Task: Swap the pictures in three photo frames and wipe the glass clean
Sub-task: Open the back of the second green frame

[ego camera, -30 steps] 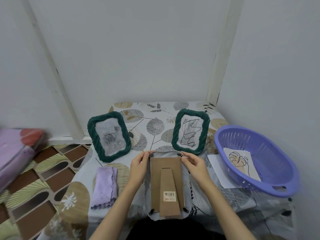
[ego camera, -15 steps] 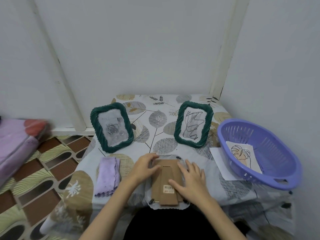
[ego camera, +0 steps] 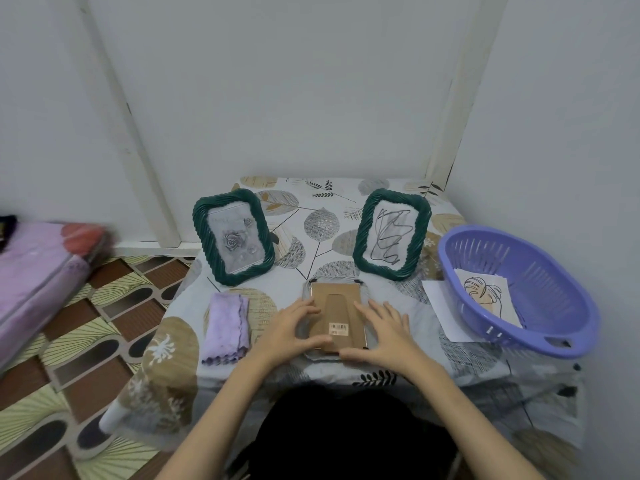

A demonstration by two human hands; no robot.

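I am watching the purple cloth (ego camera: pixel 225 327) lying left of the face-down frame (ego camera: pixel 338 317) near the table's front edge. My left hand (ego camera: pixel 294 332) and right hand (ego camera: pixel 382 332) are flanking its backing, fingers loosely spread, gripping nothing. I would free each tab evenly before lifting.

Domestic room, corner of a home: small tabletop under a leaf-print cloth (ego camera: pixel 325 216); patterned brown-and-cream floor covering (ego camera: pixel 69 341); pink bedding in clear wrap (ego camera: pixel 38 271) (left edge, blurred); lilac plastic basket (ego camera: pixel 568 306); plain painted walls.
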